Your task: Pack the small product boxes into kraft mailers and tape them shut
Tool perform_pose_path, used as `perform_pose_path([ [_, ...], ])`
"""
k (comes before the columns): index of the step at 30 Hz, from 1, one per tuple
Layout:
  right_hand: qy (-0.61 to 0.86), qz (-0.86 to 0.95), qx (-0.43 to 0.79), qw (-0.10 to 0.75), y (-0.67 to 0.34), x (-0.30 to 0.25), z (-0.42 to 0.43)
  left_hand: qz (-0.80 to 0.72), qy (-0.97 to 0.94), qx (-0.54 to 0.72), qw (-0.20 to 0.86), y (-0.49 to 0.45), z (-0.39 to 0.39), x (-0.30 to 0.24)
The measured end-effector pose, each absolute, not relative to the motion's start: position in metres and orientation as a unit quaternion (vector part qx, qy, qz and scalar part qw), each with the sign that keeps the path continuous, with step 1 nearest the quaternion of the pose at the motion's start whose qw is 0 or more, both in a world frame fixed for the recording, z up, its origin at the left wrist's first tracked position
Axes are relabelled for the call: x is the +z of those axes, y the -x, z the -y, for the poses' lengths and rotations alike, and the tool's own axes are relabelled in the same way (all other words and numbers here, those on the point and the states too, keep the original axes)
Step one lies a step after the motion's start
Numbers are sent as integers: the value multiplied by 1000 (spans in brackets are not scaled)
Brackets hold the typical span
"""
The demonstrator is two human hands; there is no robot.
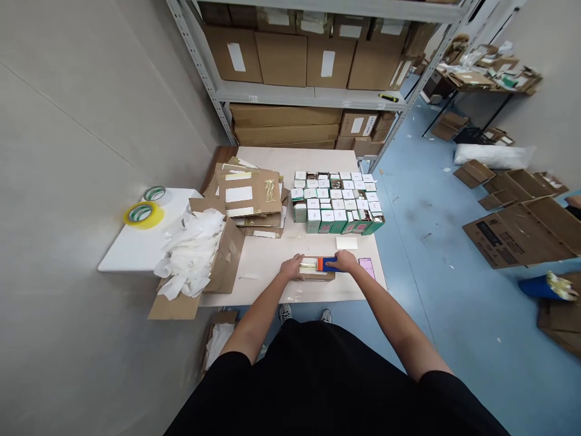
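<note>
A small cardboard box (313,277) lies near the front edge of the table, with a strip of tape along its top. My left hand (291,267) grips the box's left end. In my right hand (344,261) is a blue and orange tape dispenser (325,264), resting on the top of the box towards its right end. Just right of that hand lies a phone (367,267) with a pink screen. A white card (346,243) sits behind the box. Rows of small white and green boxes (338,206) stand farther back.
Flattened cardboard (258,191) is piled at the table's back left. An open carton (231,254) overflows with white paper (193,248). Tape rolls (143,214) rest on a white surface at left. Shelving (290,94) with cartons rises behind; more boxes (521,233) lie on the floor at right.
</note>
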State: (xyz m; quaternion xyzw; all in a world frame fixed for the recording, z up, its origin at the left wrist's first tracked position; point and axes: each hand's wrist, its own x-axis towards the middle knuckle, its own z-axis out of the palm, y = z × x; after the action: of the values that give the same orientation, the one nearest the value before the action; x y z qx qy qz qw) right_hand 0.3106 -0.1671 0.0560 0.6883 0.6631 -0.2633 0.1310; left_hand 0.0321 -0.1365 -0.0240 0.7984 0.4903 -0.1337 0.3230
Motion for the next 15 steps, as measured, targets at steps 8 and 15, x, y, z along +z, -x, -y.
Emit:
perform_pose_path([
  [8, -730, -608, -269, 161, -412, 53, 191, -498, -785, -124, 347, -32, 132, -31],
  [15, -754, -572, -285, 149, -421, 47, 204, -495, -780, -98, 370, -22, 132, -34],
])
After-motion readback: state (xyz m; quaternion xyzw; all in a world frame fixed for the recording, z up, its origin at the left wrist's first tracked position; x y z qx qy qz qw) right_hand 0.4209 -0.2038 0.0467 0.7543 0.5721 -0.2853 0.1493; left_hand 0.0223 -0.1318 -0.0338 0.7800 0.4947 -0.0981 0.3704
